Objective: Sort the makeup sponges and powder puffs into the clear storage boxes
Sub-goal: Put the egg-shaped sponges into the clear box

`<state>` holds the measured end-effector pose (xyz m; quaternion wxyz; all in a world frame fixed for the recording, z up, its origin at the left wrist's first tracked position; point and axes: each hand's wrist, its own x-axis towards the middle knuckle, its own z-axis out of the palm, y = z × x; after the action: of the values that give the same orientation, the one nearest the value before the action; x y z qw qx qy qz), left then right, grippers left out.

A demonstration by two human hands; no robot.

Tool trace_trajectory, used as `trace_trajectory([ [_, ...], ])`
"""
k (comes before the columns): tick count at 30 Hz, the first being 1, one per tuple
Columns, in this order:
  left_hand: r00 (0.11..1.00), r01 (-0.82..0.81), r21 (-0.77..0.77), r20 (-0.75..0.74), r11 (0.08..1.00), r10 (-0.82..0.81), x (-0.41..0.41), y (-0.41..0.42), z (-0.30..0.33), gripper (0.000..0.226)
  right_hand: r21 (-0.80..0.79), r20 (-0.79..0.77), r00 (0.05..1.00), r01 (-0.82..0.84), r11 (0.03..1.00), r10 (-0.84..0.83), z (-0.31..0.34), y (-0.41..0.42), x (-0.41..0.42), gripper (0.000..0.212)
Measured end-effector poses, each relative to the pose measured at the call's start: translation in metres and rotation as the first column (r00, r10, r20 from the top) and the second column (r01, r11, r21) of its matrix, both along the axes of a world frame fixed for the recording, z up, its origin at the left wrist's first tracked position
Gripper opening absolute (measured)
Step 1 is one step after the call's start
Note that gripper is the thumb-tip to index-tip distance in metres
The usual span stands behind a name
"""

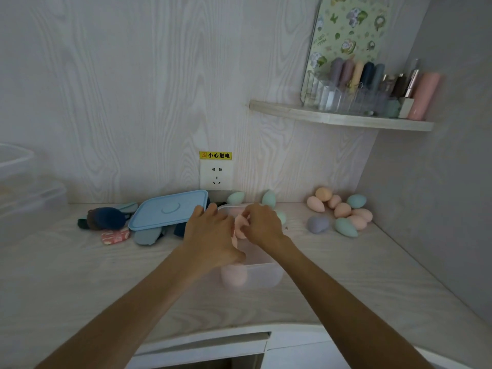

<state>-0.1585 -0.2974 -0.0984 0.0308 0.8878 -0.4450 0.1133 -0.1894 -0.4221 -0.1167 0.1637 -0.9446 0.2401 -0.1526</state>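
Countertop box: sponge between hands.

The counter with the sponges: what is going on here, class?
A person works with both hands over a clear box on the counter. The left hand and right hand handle pink sponges inside it. More sponges lie loose to the right; a blue lid and dark puffs lie to the left.
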Motion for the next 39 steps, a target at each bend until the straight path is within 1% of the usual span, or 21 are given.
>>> trace_trajectory([
  [3,0.999,0.028,0.014,0.032,0.999,-0.029,0.003,-0.001,-0.001,0.054,-0.052,-0.003,1.000,-0.003,0.999,0.003,0.000,0.001,0.001,0.020],
  [5,0.995,0.065,0.024,0.069,0.998,-0.067,0.004,-0.002,0.000,0.054,-0.054,0.005,1.000,0.004,0.999,-0.003,0.000,0.000,0.001,0.020],
  [6,0.994,0.083,0.034,0.062,0.996,-0.085,0.005,-0.002,0.000,0.053,-0.050,0.003,1.000,0.007,0.999,-0.007,0.001,0.000,0.000,0.021],
  [8,0.994,0.105,0.055,0.003,0.993,-0.105,0.007,-0.002,0.001,0.053,-0.040,-0.001,1.000,0.002,0.999,-0.002,0.002,0.000,-0.001,0.025],
  [10,0.992,0.110,0.045,-0.067,0.993,-0.107,0.009,-0.002,0.001,0.051,0.009,0.008,1.000,-0.005,1.000,0.005,0.003,-0.002,-0.003,0.027],
  [12,0.989,0.113,0.034,-0.105,0.993,-0.109,0.011,-0.002,0.000,0.049,0.062,0.012,1.000,-0.018,0.998,0.017,0.003,-0.002,-0.004,0.031],
  [17,0.979,0.163,0.035,-0.127,0.986,-0.157,0.016,-0.005,-0.003,0.040,0.176,-0.020,0.998,-0.054,0.983,0.058,0.010,-0.002,-0.006,0.046],
  [22,0.966,0.168,0.006,-0.202,0.986,-0.163,0.018,-0.006,-0.007,0.036,0.261,-0.130,0.984,-0.086,0.962,0.123,0.021,-0.009,-0.005,0.041],
  [25,0.967,0.155,-0.011,-0.201,0.988,-0.154,0.018,-0.006,-0.009,0.034,0.342,-0.182,0.963,-0.127,0.931,0.198,0.035,-0.018,-0.007,0.041],
  [26,0.970,0.155,-0.017,-0.188,0.988,-0.156,0.018,-0.006,-0.010,0.035,0.413,-0.150,0.964,-0.143,0.900,0.222,0.043,-0.025,-0.009,0.037],
  [27,0.972,0.155,-0.020,-0.176,0.988,-0.156,0.019,-0.005,-0.010,0.035,0.495,-0.078,0.972,-0.156,0.855,0.223,0.054,-0.035,-0.014,0.030],
  [28,0.974,0.153,-0.025,-0.167,0.988,-0.155,0.019,-0.004,-0.011,0.035,0.537,0.008,0.984,-0.154,0.829,0.177,0.064,-0.049,-0.017,0.025],
  [29,0.975,0.150,-0.032,-0.162,0.988,-0.153,0.020,-0.004,-0.013,0.035,0.527,0.084,0.993,-0.113,0.843,0.081,0.073,-0.067,-0.020,0.021],
  [30,0.975,0.148,-0.039,-0.161,0.988,-0.153,0.021,-0.003,-0.014,0.035,0.444,0.110,0.993,-0.003,0.896,-0.051,0.078,-0.087,-0.021,0.019],
  [31,0.975,0.149,-0.045,-0.163,0.988,-0.154,0.021,-0.003,-0.015,0.035,0.296,0.074,0.979,0.162,0.941,-0.192,0.079,-0.109,-0.022,0.021],
  [32,0.974,0.151,-0.048,-0.164,0.987,-0.157,0.021,-0.003,-0.016,0.036,0.123,-0.001,0.946,0.322,0.939,-0.324,0.075,-0.126,-0.024,0.025],
  [33,0.973,0.154,-0.050,-0.163,0.987,-0.160,0.022,-0.004,-0.017,0.036,-0.006,-0.074,0.907,0.416,0.909,-0.415,0.068,-0.138,-0.026,0.030],
  [34,0.974,0.157,-0.052,-0.159,0.986,-0.164,0.022,-0.004,-0.017,0.036,-0.075,-0.122,0.882,0.450,0.890,-0.456,0.060,-0.145,-0.027,0.034],
  [35,0.974,0.157,-0.052,-0.159,0.986,-0.163,0.023,-0.004,-0.018,0.037,-0.108,-0.155,0.874,0.449,0.887,-0.461,0.050,-0.149,-0.026,0.037],
  [37,0.974,0.157,-0.057,-0.155,0.986,-0.164,0.023,-0.003,-0.018,0.037,-0.132,-0.165,0.872,0.444,0.886,-0.461,0.034,-0.153,-0.026,0.042],
  [39,0.974,0.157,-0.058,-0.154,0.986,-0.165,0.023,-0.003,-0.018,0.037,-0.137,-0.146,0.860,0.471,0.871,-0.488,0.023,-0.157,-0.024,0.042],
])
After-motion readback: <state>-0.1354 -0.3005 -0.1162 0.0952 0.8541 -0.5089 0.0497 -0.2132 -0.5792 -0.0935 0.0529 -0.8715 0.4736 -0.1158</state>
